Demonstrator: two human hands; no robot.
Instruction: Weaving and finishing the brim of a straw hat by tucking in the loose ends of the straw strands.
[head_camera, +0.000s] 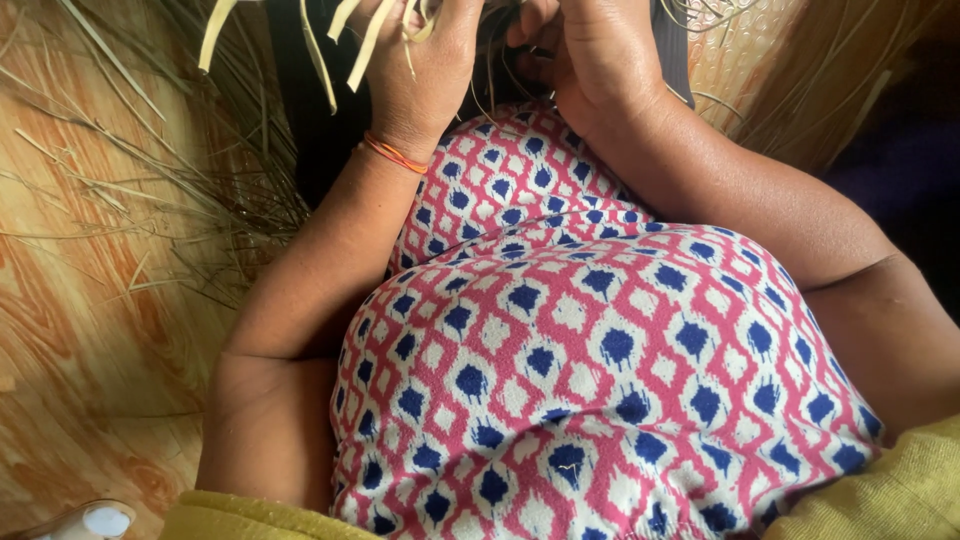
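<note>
On the far left lies a floor (90, 330) that looks like orange-brown wood. Thin dry straws (200, 190) are spread over it, some loose and some in a messy heap near the person's arm. At the bottom left corner a small white thing (100, 520) peeks in, and it is too cut off to tell what it is. Next comes the left hand (425, 70), up at the top of the picture. An orange thread band (395, 153) goes round its wrist. The fingers of this hand are curled shut on flat pale strips (360, 40) of dried leaf, and the ends of the strips hang down beside the hand. Below the hands is the person's lap, covered by a dress (600, 370) with a pink, white and blue pattern. A yellow cloth (240, 515) shows at the bottom edge. Just to the right of the left hand is the right hand (590, 55), very close to it, almost touching. Its fingers bend inward at the top edge, and I cannot tell if they hold anything, because the picture cuts them off. Behind the right arm, at the top right, stands a woven pale yellow piece (740, 60) with more thin straws beside it.
</note>
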